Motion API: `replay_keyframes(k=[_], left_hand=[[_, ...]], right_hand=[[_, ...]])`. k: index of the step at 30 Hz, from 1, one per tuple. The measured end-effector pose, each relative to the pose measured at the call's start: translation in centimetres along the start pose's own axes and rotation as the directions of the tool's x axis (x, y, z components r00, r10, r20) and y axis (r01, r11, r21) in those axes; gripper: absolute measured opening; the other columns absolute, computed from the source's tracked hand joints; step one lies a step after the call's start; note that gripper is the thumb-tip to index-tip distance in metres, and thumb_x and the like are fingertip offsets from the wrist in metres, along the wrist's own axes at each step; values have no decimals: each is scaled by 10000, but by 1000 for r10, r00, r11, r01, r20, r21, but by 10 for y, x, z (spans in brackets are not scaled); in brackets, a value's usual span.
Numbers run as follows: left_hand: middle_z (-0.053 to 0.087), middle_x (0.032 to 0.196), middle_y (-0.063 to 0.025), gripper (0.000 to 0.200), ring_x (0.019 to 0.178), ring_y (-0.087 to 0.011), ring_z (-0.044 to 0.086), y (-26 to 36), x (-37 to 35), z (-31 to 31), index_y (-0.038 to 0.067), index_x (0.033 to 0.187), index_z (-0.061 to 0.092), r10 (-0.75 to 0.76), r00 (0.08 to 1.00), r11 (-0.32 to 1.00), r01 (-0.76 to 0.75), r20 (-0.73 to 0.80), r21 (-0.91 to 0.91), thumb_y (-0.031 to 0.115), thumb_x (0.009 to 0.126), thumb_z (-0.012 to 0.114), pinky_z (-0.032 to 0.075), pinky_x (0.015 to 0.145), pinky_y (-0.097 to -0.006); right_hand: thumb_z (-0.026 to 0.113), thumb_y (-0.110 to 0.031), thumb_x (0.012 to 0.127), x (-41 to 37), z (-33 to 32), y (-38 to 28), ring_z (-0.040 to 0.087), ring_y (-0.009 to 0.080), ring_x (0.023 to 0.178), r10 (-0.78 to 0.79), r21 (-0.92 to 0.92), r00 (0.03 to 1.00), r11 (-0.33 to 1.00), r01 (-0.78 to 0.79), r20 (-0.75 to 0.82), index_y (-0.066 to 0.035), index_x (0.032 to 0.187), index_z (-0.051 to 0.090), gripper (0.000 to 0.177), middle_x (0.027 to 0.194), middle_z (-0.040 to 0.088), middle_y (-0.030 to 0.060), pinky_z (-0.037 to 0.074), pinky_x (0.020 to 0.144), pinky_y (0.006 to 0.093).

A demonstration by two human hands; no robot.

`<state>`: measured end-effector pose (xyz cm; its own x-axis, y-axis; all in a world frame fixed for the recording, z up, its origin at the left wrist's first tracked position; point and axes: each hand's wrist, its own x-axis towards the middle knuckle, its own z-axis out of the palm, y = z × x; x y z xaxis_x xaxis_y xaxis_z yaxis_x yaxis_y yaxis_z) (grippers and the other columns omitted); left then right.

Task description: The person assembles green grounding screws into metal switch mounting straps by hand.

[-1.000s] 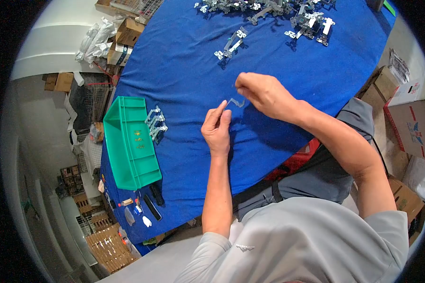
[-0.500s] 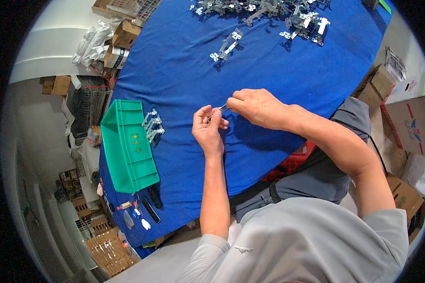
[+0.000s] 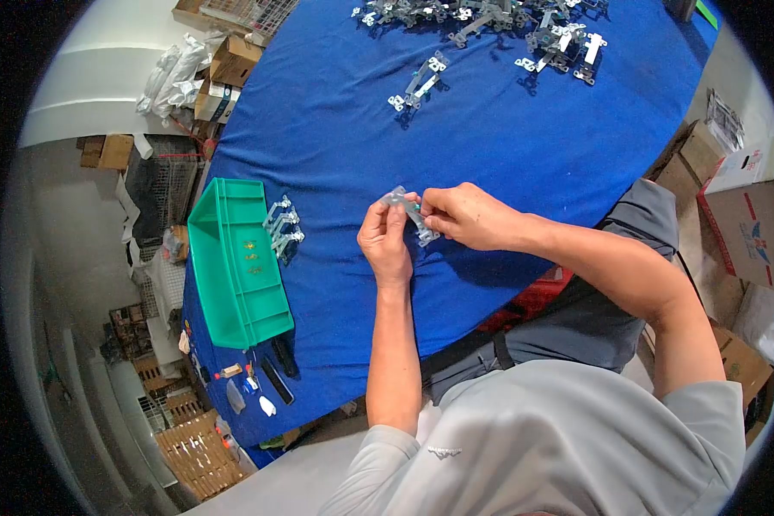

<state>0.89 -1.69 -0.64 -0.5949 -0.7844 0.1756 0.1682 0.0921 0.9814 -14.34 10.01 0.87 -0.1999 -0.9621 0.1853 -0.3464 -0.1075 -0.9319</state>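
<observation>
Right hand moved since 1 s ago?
Yes. Against the green tray, the right hand came back toward the body and met the left hand on the bracket.

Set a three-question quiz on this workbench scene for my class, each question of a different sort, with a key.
1. True or false: the left hand and the right hand both hold one metal part.
2. The green tray lies: A) to the person's left of the hands; B) to their right; C) on the lap.
3. Fill in: the table is covered in ____ cloth.
Key: 1 true; 2 A; 3 blue.
</observation>
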Motion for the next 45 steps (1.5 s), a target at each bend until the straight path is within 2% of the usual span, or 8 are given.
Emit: replay_keyframes(k=[4,15,30,34,36,39,42,45], left_hand=[[737,991,-111,158,885,-152,699,5,-1,5,-5,1135,674,-18,999,1000,18,52,1,44,989,639,568,799,-296],[739,942,-100,243,723,-116,664,3,-1,7,-19,1200,693,-27,995,996,35,-97,87,106,995,656,553,645,-250],[716,997,-70,224,751,-78,602,0,-1,2,-12,1191,717,114,993,956,-113,12,269,36,984,646,499,672,-223],[673,998,-45,220,722,-67,548,-4,3,-1,2,1190,717,269,958,863,-285,98,418,49,989,641,467,604,-220],[668,1004,-53,215,713,-68,546,0,-1,3,5,1186,718,206,975,904,-223,84,364,55,992,640,463,599,-221],[671,1000,-57,210,701,-70,544,5,-3,8,2,1178,717,142,988,934,-154,60,323,71,993,645,459,594,-220],[680,991,-55,209,691,-69,541,6,-4,8,-2,1172,716,117,992,945,-122,36,303,81,989,654,458,594,-219],[688,986,-48,201,690,-65,536,6,-5,9,-3,1156,721,114,993,953,-117,27,280,80,983,661,454,597,-218]], right_hand=[[616,-157,908,2,-4,-1,682,447,818,17,-33,1000,999,-16,25,1,941,650,165,823,687,244,518,707,531],[631,-177,960,8,-27,-4,662,341,690,-36,-71,990,997,27,-134,14,971,628,191,746,652,188,493,638,434],[616,-198,922,9,-34,-8,690,423,837,86,-207,988,972,-111,-128,-22,923,681,187,844,705,219,528,734,532],[630,-180,911,11,-29,9,689,425,833,-64,-263,988,964,25,-141,-16,922,676,170,852,704,216,535,728,517],[642,-165,901,13,-28,12,685,433,828,-54,-193,991,981,30,-118,-14,925,676,156,852,702,214,541,728,502],[652,-121,905,11,-29,4,711,360,768,114,-19,988,993,-117,-108,0,942,672,129,798,701,185,563,692,439],[608,-98,978,13,-29,4,651,129,735,274,234,962,936,-264,-9,4,987,647,110,794,652,87,551,613,312],[596,-92,983,14,-33,2,647,132,743,312,294,950,906,-305,25,20,1014,664,135,843,676,69,571,677,297]])
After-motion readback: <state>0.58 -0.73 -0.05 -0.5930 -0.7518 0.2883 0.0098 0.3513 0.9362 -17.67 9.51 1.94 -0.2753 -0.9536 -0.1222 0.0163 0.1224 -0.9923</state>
